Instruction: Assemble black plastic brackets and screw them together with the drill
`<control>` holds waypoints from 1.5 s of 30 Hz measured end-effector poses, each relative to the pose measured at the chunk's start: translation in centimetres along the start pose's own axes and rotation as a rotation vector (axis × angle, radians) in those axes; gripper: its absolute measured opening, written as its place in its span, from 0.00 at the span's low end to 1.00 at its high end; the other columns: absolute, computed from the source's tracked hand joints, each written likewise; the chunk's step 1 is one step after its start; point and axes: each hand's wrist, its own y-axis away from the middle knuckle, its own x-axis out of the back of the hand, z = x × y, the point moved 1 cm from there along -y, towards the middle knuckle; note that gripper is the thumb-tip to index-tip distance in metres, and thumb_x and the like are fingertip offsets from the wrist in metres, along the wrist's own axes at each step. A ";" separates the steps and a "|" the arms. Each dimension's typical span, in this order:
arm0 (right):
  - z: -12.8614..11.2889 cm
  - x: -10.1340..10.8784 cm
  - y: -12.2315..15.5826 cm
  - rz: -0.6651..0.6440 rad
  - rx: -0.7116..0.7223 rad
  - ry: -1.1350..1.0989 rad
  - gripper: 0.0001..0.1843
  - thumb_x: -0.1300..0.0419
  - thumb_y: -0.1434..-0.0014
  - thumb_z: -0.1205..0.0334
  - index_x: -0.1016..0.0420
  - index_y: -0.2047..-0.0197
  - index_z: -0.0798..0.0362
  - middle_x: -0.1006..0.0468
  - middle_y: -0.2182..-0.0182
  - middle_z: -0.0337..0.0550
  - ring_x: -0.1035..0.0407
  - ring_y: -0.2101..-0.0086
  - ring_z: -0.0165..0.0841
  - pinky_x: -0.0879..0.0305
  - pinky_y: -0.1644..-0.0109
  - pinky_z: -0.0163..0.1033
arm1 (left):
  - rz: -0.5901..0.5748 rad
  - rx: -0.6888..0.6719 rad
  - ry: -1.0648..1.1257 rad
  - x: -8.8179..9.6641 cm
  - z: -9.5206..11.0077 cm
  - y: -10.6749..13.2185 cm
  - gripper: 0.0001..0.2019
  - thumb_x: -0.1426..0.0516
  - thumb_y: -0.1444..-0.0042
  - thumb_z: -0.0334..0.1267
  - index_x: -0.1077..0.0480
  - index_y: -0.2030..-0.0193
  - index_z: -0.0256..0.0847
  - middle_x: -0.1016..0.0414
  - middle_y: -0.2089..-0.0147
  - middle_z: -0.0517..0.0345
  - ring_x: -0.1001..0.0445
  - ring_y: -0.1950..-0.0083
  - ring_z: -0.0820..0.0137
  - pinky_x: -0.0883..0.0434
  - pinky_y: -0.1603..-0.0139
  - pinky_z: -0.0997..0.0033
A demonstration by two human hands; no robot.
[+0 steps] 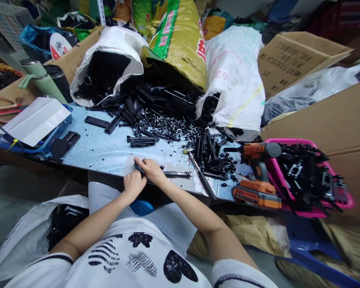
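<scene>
At the near edge of the light blue table (102, 150), both my hands meet over a long black plastic strip (177, 173) that runs off to the right. My left hand (133, 184) is curled into a fist around the strip's left end. My right hand (150, 168) presses on the same end, fingers bent over it. A heap of black plastic strips and small screws (165, 120) lies just beyond.
An orange cordless drill (258, 176) lies to the right beside a pink basket (345, 200) full of black parts. Open sacks (234, 76) spill parts at the back. A white sheet (36, 120), scissors (1, 108) and bottles (43, 82) stand far left. Cardboard boxes (297, 56) rise at right.
</scene>
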 end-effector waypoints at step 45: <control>-4.1 9.8 9.6 0.140 -0.467 -0.275 0.23 0.57 0.33 0.57 0.39 0.39 0.54 0.27 0.54 0.50 0.28 0.58 0.38 0.33 0.56 0.40 | 0.245 -0.737 0.031 -2.7 0.8 -1.3 0.37 0.51 0.41 0.55 0.45 0.37 0.23 0.51 0.34 0.35 0.56 0.31 0.55 0.54 0.33 0.55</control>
